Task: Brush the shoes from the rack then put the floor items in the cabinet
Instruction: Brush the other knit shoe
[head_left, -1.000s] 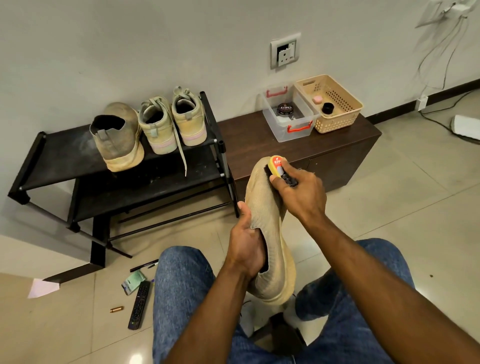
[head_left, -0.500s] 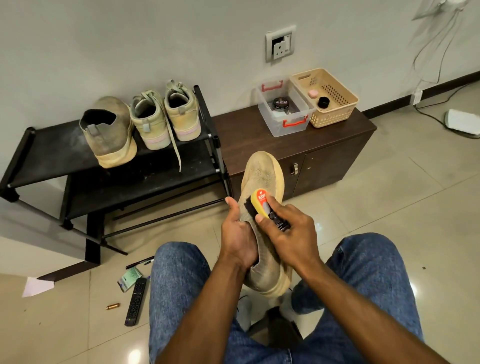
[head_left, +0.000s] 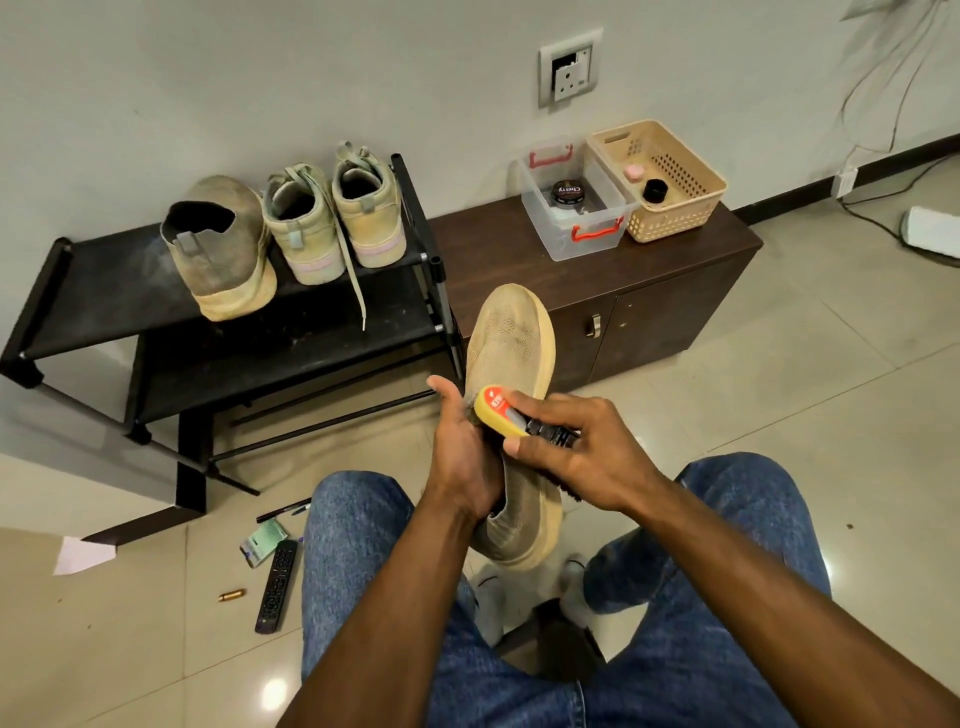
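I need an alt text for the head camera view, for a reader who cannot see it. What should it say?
A seated person's left hand holds a tan slip-on shoe while the right hand grips a yellow brush against it. Behind, three more shoes sit on a black rack beside a brown cabinet. A remote, pen and battery lie on the floor.

Left hand (head_left: 467, 457) hides the tan shoe (head_left: 511, 338)'s middle; its fingers are out of sight behind the upper. Right hand (head_left: 582, 452) covers most of the brush (head_left: 511, 415), bristles barely visible. Brush label too blurred to read. Small green packet (head_left: 263, 540) on floor: print unreadable. White device (head_left: 932, 231) cut off by right edge.
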